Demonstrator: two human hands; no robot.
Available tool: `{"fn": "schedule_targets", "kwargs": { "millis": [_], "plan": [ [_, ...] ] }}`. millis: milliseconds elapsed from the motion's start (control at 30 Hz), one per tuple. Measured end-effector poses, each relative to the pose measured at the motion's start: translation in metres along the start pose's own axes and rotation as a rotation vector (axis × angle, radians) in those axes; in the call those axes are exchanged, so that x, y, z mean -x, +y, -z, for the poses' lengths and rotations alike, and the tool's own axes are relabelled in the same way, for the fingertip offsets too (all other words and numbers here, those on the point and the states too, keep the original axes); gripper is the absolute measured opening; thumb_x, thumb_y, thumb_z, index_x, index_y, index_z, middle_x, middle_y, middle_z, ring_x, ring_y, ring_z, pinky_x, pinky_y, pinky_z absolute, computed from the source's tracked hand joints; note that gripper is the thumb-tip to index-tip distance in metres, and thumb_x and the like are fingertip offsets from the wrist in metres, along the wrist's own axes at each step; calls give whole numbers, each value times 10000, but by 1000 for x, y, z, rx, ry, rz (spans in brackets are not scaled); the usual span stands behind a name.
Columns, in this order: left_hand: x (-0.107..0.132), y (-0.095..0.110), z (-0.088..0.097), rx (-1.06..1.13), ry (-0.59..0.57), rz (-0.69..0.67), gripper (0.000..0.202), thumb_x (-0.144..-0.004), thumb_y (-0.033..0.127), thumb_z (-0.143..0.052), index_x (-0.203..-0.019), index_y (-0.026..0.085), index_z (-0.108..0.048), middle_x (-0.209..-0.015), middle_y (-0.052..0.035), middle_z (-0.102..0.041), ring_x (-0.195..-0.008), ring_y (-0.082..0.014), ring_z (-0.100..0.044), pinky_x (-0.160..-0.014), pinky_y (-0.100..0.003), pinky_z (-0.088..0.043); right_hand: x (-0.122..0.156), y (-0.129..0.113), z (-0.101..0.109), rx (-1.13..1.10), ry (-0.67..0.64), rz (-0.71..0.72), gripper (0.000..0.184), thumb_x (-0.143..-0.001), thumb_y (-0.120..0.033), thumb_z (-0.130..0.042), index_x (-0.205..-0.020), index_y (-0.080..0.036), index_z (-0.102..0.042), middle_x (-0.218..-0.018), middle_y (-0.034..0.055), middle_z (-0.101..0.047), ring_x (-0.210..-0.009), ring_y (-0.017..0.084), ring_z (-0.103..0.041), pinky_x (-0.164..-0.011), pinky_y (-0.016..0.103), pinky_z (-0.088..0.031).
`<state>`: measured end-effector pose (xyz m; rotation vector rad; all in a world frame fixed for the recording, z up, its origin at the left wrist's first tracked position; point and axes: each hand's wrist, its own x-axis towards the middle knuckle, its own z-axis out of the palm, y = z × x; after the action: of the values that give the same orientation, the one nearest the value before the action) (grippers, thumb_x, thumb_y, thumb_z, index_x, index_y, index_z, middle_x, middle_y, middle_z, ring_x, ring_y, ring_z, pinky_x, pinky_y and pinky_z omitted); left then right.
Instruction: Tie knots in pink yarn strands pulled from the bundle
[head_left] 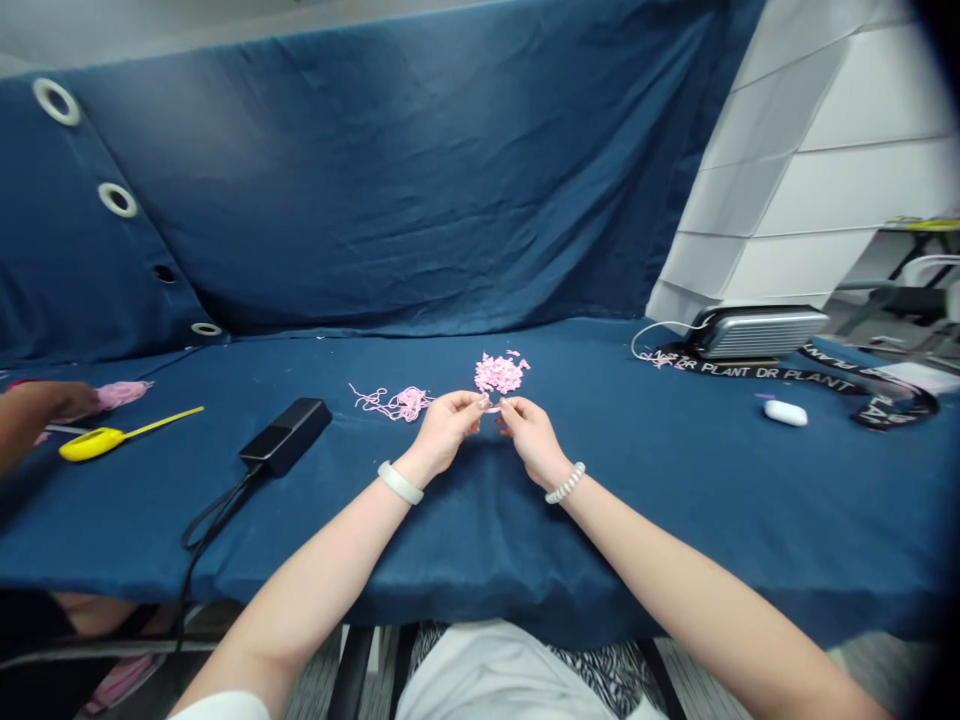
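Note:
My left hand (448,428) and my right hand (534,438) meet above the blue cloth, fingertips pinched and a small distance apart. Between them is a short pink strand (493,408), which looks like yarn; its ends are hidden in my fingers. Just beyond the hands lies a heap of small pink pieces (499,372). To the left of my left hand, a loose tangle of pink yarn (409,403) rests on the cloth, with stray strands trailing left.
A black power adapter (286,437) with a cable lies left, near a yellow-handled tool (94,443). A co-worker's hand (75,400) touches pink yarn (124,394) at far left. On the right are a silver-black device (765,332), a lettered strap (750,370) and a white case (785,412).

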<state>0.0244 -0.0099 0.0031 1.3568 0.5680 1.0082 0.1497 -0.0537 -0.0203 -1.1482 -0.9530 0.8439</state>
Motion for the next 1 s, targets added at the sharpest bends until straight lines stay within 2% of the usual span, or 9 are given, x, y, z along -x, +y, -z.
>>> {"fn": "schedule_targets", "kwargs": {
  "millis": [133, 233, 333, 433, 567, 767, 833, 933, 1000],
  "plan": [
    [-1, 0, -1, -87, 26, -16, 251, -656, 351, -721, -715, 119, -644, -647, -10, -598, -502, -57, -464, -497, -194, -377, 0, -4, 2, 139, 62, 186, 206, -763, -373, -548, -702, -176, -556, -682, 11, -538, -669, 153, -487, -651, 286, -398],
    [0, 3, -2, -63, -1, 57, 263, -640, 347, -737, -743, 116, -664, -693, -24, -620, -529, -61, -497, -538, -206, -426, 3, -12, 3, 275, 85, 392, 182, -805, -306, -515, -679, -179, -548, -704, 17, -535, -689, 156, -494, -674, 292, -395],
    [3, 8, -2, 1, -68, 177, 274, -607, 333, -766, -736, 112, -672, -698, -21, -617, -548, -60, -520, -585, -222, -461, 6, -20, 5, 306, 49, 511, 175, -808, -240, -524, -644, -184, -548, -717, 18, -535, -706, 153, -504, -688, 292, -400],
    [4, 12, -1, 8, -139, 273, 262, -594, 316, -780, -702, 107, -664, -646, -10, -605, -562, -66, -550, -625, -234, -485, 6, -24, 10, 325, -42, 563, 152, -793, -191, -544, -643, -185, -569, -723, 15, -524, -724, 151, -506, -704, 295, -404],
    [5, 12, 3, -112, -194, 318, 238, -594, 271, -782, -731, 113, -667, -640, -22, -635, -606, -105, -614, -659, -258, -512, 3, -24, 17, 350, -207, 515, 135, -768, -169, -568, -640, -179, -609, -730, 10, -496, -733, 144, -497, -721, 301, -398],
    [10, 11, -5, -272, -375, 253, 179, -585, 200, -770, -678, 102, -652, -603, -31, -646, -602, -146, -637, -626, -272, -522, 4, -31, 17, 313, -447, 296, 97, -676, -266, -692, -633, -182, -670, -712, -1, -483, -697, 130, -488, -681, 288, -410],
    [12, 13, -9, -256, -393, 189, 162, -621, 210, -746, -701, 102, -655, -630, -34, -652, -597, -136, -629, -627, -269, -519, 4, -39, 18, 221, -410, 235, 150, -673, -325, -702, -689, -184, -655, -702, -6, -513, -674, 126, -499, -658, 279, -421],
    [12, 15, -10, -159, -315, 67, 156, -685, 252, -707, -700, 117, -631, -660, -27, -647, -604, -110, -610, -636, -247, -506, 0, -49, 25, 73, -246, 173, 282, -745, -459, -613, -733, -179, -580, -680, -10, -532, -635, 117, -506, -625, 264, -426],
    [11, 16, -9, -123, -276, -4, 164, -702, 269, -697, -699, 126, -617, -658, -20, -639, -602, -104, -599, -627, -237, -495, -2, -53, 31, 106, -245, 115, 360, -783, -519, -537, -697, -169, -543, -635, -9, -523, -601, 114, -499, -601, 259, -420]
  ]
}}
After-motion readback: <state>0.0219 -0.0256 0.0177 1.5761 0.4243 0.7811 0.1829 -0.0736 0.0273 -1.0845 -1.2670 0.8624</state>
